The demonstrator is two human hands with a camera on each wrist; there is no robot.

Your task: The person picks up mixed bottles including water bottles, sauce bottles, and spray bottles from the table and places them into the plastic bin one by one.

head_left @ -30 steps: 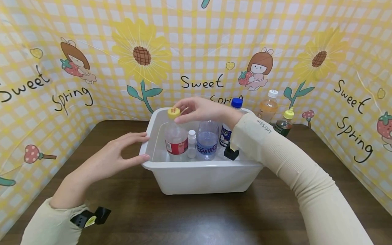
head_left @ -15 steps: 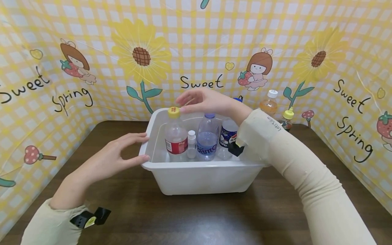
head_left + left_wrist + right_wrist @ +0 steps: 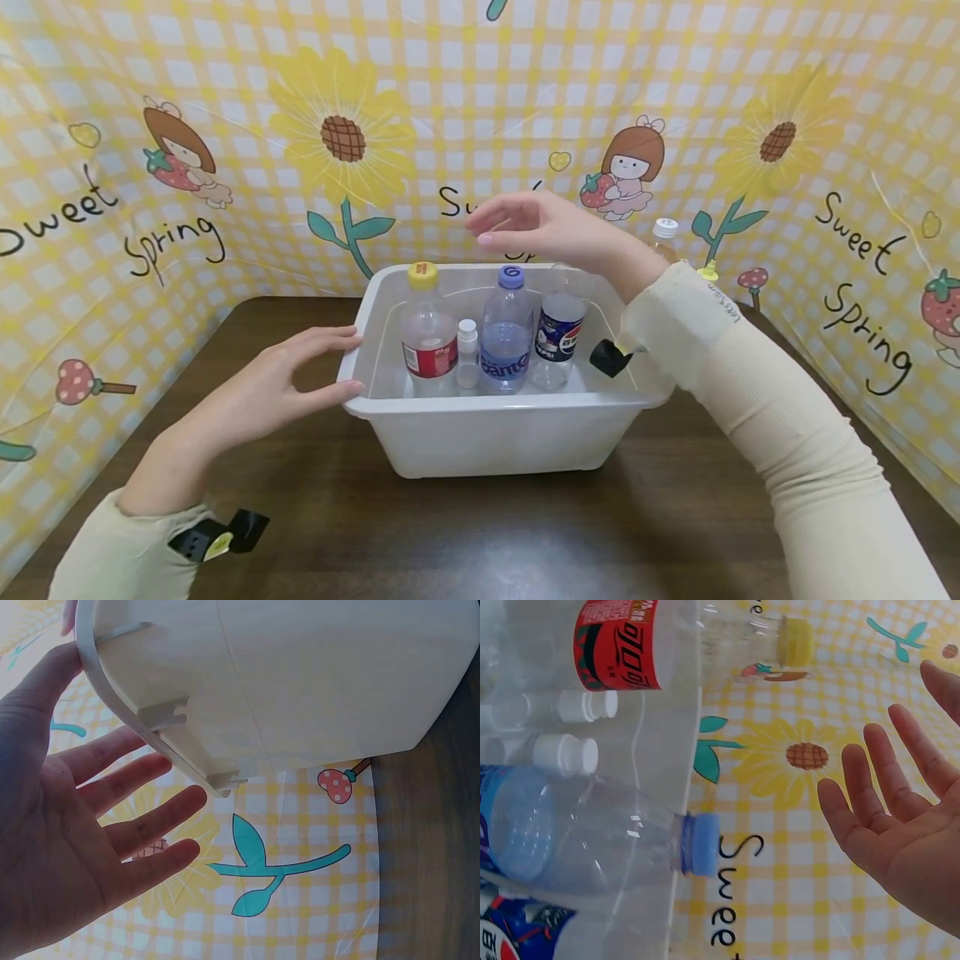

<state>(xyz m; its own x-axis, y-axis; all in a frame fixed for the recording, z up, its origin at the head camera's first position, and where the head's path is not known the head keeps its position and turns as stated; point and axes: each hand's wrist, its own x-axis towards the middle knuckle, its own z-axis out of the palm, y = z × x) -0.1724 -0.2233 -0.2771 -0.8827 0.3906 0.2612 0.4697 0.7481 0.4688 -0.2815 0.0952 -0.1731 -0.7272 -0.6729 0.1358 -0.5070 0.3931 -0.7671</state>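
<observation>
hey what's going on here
A person has both hands at a white tub with several bottles standing in it. The left hand touches the tub's rim, while the right hand is raised above the tub, holding nothing. Inside are a red-labelled bottle, a small white-capped bottle, a blue-capped bottle and a Pepsi bottle.

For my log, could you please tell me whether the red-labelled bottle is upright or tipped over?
Upright: the red-labelled bottle stands in the white tub, its yellow cap uppermost.
</observation>
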